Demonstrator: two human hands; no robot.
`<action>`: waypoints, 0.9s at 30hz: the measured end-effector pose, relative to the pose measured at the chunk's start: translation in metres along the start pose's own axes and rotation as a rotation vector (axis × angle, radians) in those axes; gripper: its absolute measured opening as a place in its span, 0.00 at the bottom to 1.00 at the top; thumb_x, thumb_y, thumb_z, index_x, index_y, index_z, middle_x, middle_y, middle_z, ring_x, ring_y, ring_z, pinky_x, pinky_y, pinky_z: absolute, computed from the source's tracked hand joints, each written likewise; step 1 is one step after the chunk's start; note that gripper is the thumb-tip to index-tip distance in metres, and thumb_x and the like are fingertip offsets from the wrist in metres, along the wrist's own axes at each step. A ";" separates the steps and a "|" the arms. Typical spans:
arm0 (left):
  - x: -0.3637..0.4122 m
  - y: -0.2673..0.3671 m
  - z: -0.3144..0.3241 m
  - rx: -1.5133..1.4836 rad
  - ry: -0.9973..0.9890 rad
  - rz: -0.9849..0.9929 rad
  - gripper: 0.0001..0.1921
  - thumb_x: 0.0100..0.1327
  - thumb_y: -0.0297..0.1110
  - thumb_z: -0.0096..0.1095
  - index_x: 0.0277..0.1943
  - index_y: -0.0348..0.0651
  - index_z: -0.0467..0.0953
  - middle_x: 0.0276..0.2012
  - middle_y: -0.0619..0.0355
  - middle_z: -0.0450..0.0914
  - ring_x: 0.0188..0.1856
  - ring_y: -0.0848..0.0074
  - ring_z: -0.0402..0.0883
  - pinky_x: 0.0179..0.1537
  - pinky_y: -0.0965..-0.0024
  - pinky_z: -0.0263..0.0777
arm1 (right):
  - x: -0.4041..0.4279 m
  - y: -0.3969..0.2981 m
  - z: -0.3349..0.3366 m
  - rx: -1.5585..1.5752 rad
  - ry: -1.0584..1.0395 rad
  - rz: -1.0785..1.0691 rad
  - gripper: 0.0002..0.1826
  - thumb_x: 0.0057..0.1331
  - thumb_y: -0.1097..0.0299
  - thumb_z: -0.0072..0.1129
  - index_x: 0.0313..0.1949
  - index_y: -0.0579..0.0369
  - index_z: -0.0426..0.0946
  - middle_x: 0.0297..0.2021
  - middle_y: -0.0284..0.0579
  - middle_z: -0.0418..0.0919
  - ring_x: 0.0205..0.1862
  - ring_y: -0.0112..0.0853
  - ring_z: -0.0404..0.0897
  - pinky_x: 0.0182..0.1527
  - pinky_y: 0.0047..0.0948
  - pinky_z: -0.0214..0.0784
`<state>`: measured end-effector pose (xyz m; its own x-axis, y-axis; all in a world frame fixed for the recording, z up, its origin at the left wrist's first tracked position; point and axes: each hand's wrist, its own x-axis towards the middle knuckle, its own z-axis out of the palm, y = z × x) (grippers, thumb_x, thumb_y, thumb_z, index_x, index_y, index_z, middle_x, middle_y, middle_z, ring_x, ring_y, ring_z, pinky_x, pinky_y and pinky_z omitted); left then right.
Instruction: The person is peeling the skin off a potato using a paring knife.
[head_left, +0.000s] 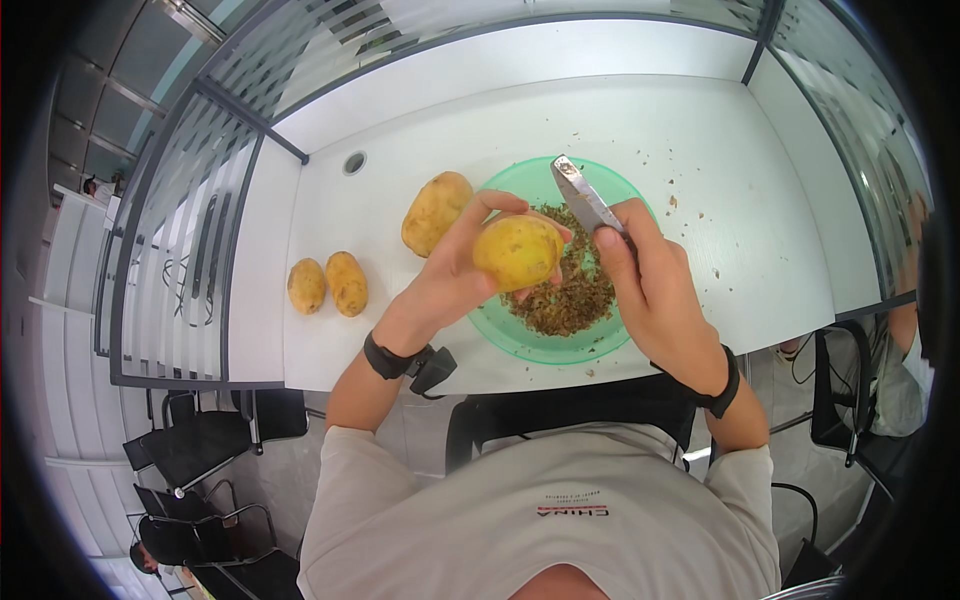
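A partly scraped yellow potato (517, 253) rests in my left hand (450, 281), with the fingers curled around its far side and the thumb at its near edge. My right hand (660, 296) grips a metal-bladed tool (585, 196), perhaps a knife or peeler, and its handle is mostly hidden. The blade points up and away, apart from the potato, and bears small bits of residue. Below both hands lies a round green plastic plate (510, 341) holding a heap of brown peel scrapings (566, 311).
Left of the plate sits a large potato (437, 214), with two smaller potatoes (307, 286) (347, 283) farther left. Peel crumbs (673, 201) are scattered on the white desk (757, 225). Partition panels (517, 56) enclose its back and sides. Black chairs (199, 446) stand at left.
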<state>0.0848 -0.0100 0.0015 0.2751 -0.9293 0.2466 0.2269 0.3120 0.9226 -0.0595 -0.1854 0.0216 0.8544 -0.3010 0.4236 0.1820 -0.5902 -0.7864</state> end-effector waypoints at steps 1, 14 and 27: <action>0.001 -0.001 0.001 0.013 0.032 0.024 0.38 0.64 0.54 0.65 0.66 0.42 0.56 0.57 0.45 0.74 0.50 0.64 0.79 0.40 0.72 0.71 | 0.000 0.000 -0.001 0.071 -0.059 0.026 0.05 0.75 0.69 0.47 0.41 0.57 0.66 0.18 0.48 0.67 0.17 0.43 0.67 0.22 0.34 0.59; -0.001 -0.007 -0.005 -0.042 0.041 0.008 0.34 0.69 0.56 0.56 0.68 0.42 0.57 0.54 0.50 0.74 0.54 0.64 0.76 0.42 0.70 0.65 | 0.006 -0.004 0.002 0.099 -0.184 -0.010 0.07 0.76 0.70 0.45 0.37 0.59 0.63 0.23 0.48 0.74 0.19 0.44 0.68 0.23 0.36 0.60; -0.001 -0.008 -0.008 -0.025 -0.009 0.012 0.34 0.70 0.58 0.53 0.68 0.43 0.57 0.52 0.50 0.74 0.51 0.67 0.74 0.42 0.71 0.64 | 0.005 0.000 -0.003 0.081 -0.207 0.015 0.08 0.75 0.69 0.46 0.37 0.58 0.63 0.18 0.52 0.66 0.18 0.47 0.67 0.22 0.39 0.57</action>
<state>0.0902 -0.0100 -0.0088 0.2693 -0.9273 0.2601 0.2472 0.3276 0.9119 -0.0567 -0.1895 0.0250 0.9373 -0.1440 0.3173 0.2004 -0.5220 -0.8290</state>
